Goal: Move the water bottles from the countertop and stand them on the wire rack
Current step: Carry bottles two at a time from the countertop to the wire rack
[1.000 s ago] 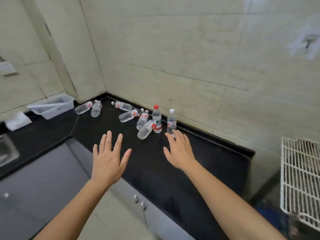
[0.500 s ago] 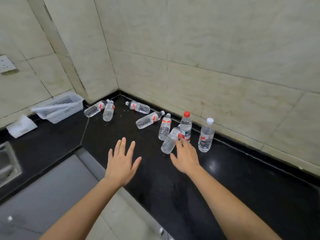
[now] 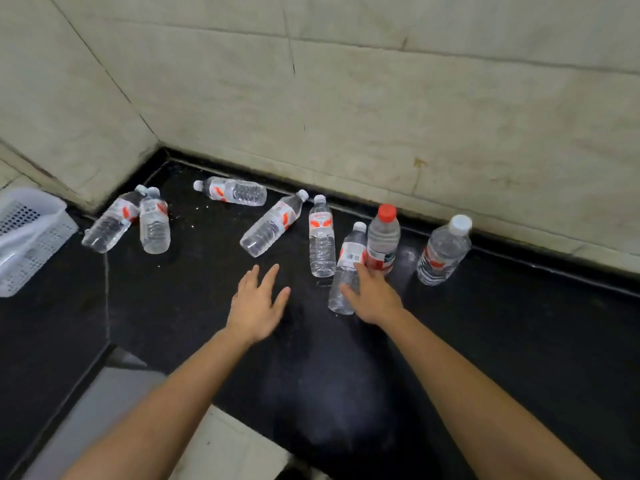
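From the head cam I'm seeing the water bottles strewn over the black countertop (image 3: 519,341) across the middle of the frame, six lying down, the red-capped bottle (image 3: 383,242) and white-capped bottle (image 3: 443,252) standing right of center. My right hand (image 3: 372,297) is hanging spread over the nearest lying bottle (image 3: 346,271), possibly touching it, nothing gripped. My left hand (image 3: 258,303) is hovering open and empty, center frame. They're looking full, so I'm guessing hefty, thin-walled and slick; I'm thinking grab mid-body at the label. The wire rack isn't showing.
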